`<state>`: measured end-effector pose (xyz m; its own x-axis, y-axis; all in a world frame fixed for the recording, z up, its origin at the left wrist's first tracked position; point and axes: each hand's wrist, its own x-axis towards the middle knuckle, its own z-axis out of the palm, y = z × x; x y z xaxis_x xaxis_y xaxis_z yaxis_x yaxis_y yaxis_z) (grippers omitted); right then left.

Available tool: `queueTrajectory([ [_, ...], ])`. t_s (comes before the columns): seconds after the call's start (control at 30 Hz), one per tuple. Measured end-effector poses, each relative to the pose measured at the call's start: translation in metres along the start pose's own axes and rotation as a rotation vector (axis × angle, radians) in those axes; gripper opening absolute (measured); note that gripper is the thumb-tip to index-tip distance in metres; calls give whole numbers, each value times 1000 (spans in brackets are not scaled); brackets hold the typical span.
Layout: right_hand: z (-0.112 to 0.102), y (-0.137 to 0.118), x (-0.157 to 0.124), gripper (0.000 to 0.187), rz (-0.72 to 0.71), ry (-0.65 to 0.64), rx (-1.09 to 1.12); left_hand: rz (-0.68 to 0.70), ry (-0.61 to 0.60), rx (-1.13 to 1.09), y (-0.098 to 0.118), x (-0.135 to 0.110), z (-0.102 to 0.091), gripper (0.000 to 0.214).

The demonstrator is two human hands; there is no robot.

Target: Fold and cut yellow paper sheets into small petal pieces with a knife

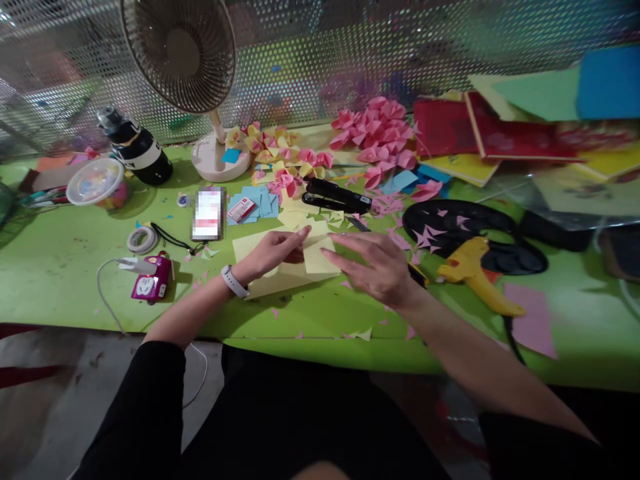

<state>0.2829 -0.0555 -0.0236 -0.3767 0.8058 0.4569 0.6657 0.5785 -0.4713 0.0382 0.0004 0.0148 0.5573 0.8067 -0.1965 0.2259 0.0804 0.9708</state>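
A small pale yellow sheet of paper (316,259) is pinched at its left side by my left hand (277,252), thumb on top, with a white band on the wrist. My right hand (383,270) has its fingers stretched and apart, their tips at the sheet's right edge. Beneath both lies a larger yellow paper (267,285) on the green table (290,323). Just beyond the hands are a black stapler (337,195) and yellow paper scraps (295,218).
Pink folded paper pieces (373,133) are heaped at the back. A yellow glue gun (470,273) lies right. To the left are a phone (207,213), a purple power socket (153,280), tape (142,240), a fan (220,163) and a black bottle (145,157).
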Motion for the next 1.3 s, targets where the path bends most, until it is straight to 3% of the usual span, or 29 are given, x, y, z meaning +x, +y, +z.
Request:
queueTrajectory([
  [0.13, -1, -18, 3, 21, -87, 34, 107, 4, 25, -196, -6, -1, 14, 49],
  [0.23, 3, -25, 6, 17, 55, 173, 190, -18, -76, -305, -12, -4, 21, 48],
  [0.37, 8, -28, 10, 29, 241, 275, 294, -68, -219, -467, -17, -7, 24, 45],
  [0.47, 9, -28, 10, 30, 273, 241, 385, -69, -242, -536, -17, -9, 23, 51],
  [0.67, 10, -30, 9, 28, 308, 187, 431, -48, -200, -352, -16, -10, 26, 47],
  [0.87, 10, -29, 9, 42, 496, 195, 662, -88, -212, -419, -16, -9, 29, 51],
  [0.97, 8, -28, 9, 37, 556, 124, 713, -113, -236, -439, -15, -8, 29, 53],
  [1.07, 7, -28, 8, 32, 573, 76, 706, -133, -249, -458, -14, -9, 29, 52],
  [1.3, 7, -29, 8, 29, 551, 102, 699, -156, -245, -494, -16, -9, 30, 48],
])
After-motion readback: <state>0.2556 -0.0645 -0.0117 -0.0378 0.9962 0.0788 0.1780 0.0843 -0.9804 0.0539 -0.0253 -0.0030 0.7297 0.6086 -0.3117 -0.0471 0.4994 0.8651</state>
